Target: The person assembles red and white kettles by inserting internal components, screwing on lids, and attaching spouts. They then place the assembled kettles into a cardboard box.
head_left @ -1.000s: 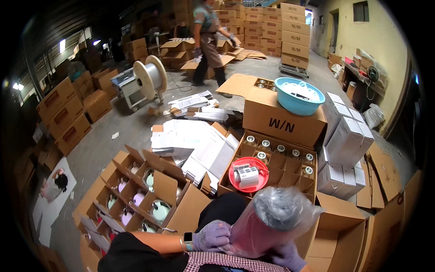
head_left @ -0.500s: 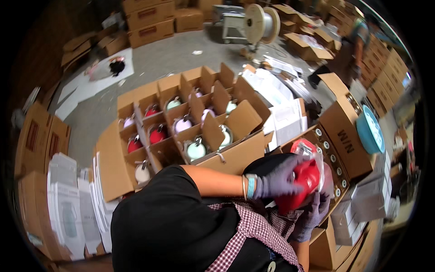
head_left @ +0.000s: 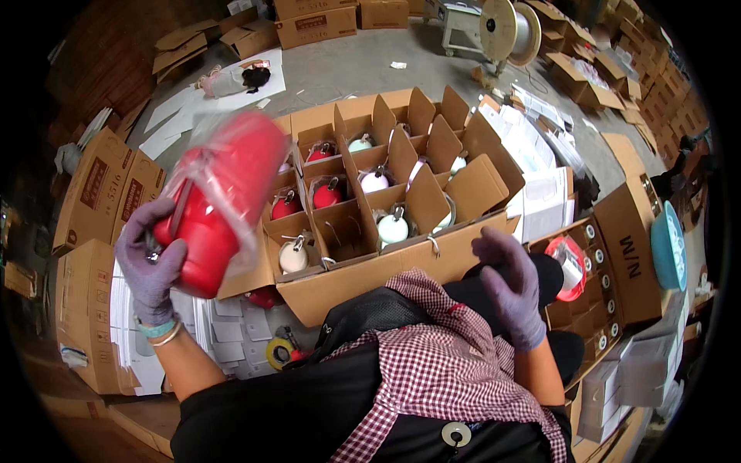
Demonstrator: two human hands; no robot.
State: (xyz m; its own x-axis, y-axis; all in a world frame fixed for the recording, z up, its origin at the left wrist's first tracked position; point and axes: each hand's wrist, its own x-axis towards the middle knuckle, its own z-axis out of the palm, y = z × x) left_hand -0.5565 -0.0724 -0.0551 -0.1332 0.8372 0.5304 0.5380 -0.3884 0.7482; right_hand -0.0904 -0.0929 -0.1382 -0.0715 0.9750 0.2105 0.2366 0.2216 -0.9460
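At the left, my left hand (head_left: 150,266), in a purple-grey glove, is closed on the lower end of a large red bottle (head_left: 243,174) wrapped in clear plastic. The bottle is tilted and held up in front of the divided carton's left side. My right hand (head_left: 511,289), gloved alike, is open with its fingers apart and holds nothing, near the front right of the carton. The large divided carton (head_left: 347,289) holds red, mint, lilac and cream round-topped pieces with metal clips, in separate cells. One front cell (head_left: 343,231) shows no coloured top.
A second carton (head_left: 567,316) at the right holds several white-topped pieces and a red round part (head_left: 567,266). Beside it is a turquoise basin (head_left: 668,247). A yellow tape roll (head_left: 279,353) lies near my lap. Stacked cartons (head_left: 93,185) stand at the left, a cable reel (head_left: 505,31) behind.
The red bottle has moved from between both hands at the right to the left side, in my left hand alone. My right hand has let go and opened. The view has turned.
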